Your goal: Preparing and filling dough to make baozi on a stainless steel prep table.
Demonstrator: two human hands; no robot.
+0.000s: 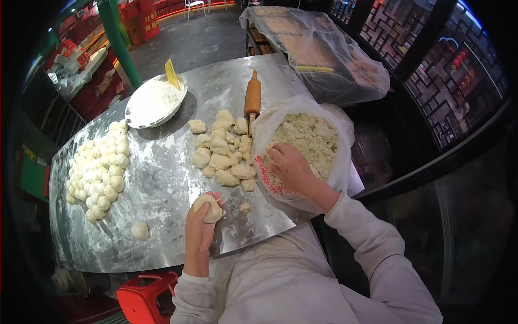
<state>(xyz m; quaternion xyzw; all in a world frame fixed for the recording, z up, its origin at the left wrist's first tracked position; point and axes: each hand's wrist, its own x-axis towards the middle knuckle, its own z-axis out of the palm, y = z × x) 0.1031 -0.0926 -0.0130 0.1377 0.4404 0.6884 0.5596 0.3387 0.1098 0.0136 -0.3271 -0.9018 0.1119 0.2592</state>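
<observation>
My left hand (202, 227) holds a flattened, cupped round of dough (209, 207) over the near edge of the table, thumb pressed on top. At the right, my right hand (291, 166) reaches into a clear plastic bag (265, 121) of pale crumbly filling (309, 137). Its fingertips touch the filling at the left side; whether they grip any cannot be seen. Between the hands lie a small dough scrap (246, 207) and a cluster of torn dough pieces (220, 162). One smooth dough ball (140, 231) sits alone left of my left hand.
The floury steel table (162, 182) carries a pile of round dough balls (101, 166) at left. A bowl of flour (156, 99) with a yellow scoop (173, 75) and a wooden rolling pin (253, 97) lie farther back. A plastic-covered rack (311, 44) and red stool (143, 297) stand nearby.
</observation>
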